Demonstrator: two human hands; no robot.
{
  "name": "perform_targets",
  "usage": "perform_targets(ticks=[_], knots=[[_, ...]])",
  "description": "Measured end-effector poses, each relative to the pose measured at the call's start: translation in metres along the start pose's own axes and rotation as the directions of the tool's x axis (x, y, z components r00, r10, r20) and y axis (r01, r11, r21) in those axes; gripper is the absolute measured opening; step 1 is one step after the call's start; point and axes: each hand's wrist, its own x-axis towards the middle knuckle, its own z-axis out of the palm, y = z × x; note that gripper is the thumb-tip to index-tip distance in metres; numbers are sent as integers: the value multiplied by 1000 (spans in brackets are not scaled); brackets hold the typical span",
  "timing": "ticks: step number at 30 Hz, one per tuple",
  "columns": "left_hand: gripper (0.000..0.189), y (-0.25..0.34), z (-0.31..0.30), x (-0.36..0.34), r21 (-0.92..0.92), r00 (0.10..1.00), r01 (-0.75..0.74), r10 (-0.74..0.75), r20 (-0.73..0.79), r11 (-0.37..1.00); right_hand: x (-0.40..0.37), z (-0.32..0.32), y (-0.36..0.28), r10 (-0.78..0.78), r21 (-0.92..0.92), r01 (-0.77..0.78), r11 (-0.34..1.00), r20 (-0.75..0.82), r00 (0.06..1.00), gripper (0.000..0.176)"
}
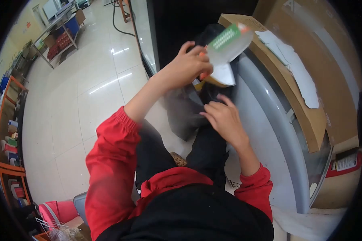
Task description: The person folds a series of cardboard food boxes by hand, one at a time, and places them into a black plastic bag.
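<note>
My left hand (191,66) is closed around a flattened-looking carton (229,44), white with green and orange printing, blurred by motion. Just under it, a white and yellow flap of card (223,75) hangs over a black plastic bag (185,116). The bag sits between my knees, and its rim is partly hidden by the card. My right hand (225,120) is at the bag's near right side, fingers bent and seemingly pinching its edge. What lies inside the bag is hidden.
On the right stands a grey curved-edge appliance (277,116) with a brown cardboard box (309,124) and torn white paper (293,64) on it. A metal table (54,24) and orange shelves (8,120) stand left. A pink bag (60,213) is near my left side.
</note>
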Motion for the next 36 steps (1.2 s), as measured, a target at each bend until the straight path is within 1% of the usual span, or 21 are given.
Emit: perform_targets(ticks=[2, 3, 4, 6, 8, 10, 11, 12, 13, 16, 17, 19, 20, 22, 25, 28, 31, 33, 34, 35, 36], knots=[[18, -11, 26, -6, -98, 964, -9, 35, 262, 995, 4, -7, -7, -74, 36, 75, 997, -35, 997, 11], [17, -16, 37, -13, -202, 913, 81, 9, 407, 976, 5, -9, -8, -116, 37, 118, 992, -46, 992, 11], [17, -19, 40, -19, -286, 837, 184, 3, 548, 940, 6, -10, -9, -156, 40, 158, 987, -58, 986, 10], [21, -25, 41, -31, -236, 672, 235, 18, 740, 943, 5, -5, -6, -185, 31, 186, 982, -47, 982, 12], [21, -38, 39, -44, -258, 690, 244, 20, 724, 935, 7, -3, -8, -192, 42, 195, 980, -67, 979, 14], [22, -33, 5, -40, -110, 669, 404, -210, 713, 908, 16, -20, -3, -174, 19, 178, 984, -142, 974, 24], [21, -38, 0, -47, -86, 709, 440, -287, 644, 894, 21, -28, 9, -154, 16, 164, 986, -258, 954, 24], [21, -32, -18, -44, -58, 689, 499, -356, 632, 864, 23, -41, 26, -63, 39, 80, 996, -314, 947, 19], [20, -26, -36, -43, -29, 663, 557, -423, 618, 830, 30, -59, 48, -89, -132, 41, 990, -380, 921, 18], [20, -32, -38, -76, -159, 783, 553, -446, 434, 818, 35, -103, 140, 268, -249, -462, 851, -551, 791, 24], [20, -31, -38, -85, -178, 797, 544, -440, 413, 820, 33, -117, 171, 328, -362, -553, 751, -522, 788, 30], [19, -25, -39, -99, -216, 825, 524, -428, 370, 824, 12, -124, 255, 381, -619, -586, 523, -445, 810, 37], [21, -21, -40, -105, -221, 818, 530, -426, 387, 819, 1, -128, 266, 585, -584, -649, 487, -334, 739, 40], [23, -12, -44, -112, -223, 809, 546, -439, 391, 808, -9, -137, 275, 873, -537, -754, 379, -62, 484, 46], [23, -1, -54, -112, -272, 797, 574, -449, 404, 773, -36, -140, 265, 732, -469, -714, 519, -188, 655, 45], [23, 7, -64, -106, -264, 823, 545, -446, 352, 796, -35, -155, 261, 767, -367, -739, 565, -95, 634, 37], [29, 19, -78, -90, -334, 859, 507, -435, 269, 794, -30, -175, 225, 570, -357, -760, 543, -508, 645, 30], [33, 33, -78, -79, -533, 873, 466, -466, 146, 706, -16, -192, 172, 438, -347, -761, 549, -655, 615, 26], [35, 39, -77, -75, -620, 869, 430, -488, 86, 656, -8, -198, 142, 377, -293, -706, 645, -682, 627, 25], [58, 38, -69, -74, -665, 896, 343, -443, 20, 664, -2, -200, 113, 320, -236, -640, 731, -710, 627, 24], [65, 42, -61, -70, -777, 883, 303, -469, 11, 552, 0, -202, 88, 338, -115, -564, 818, -698, 632, 24]])
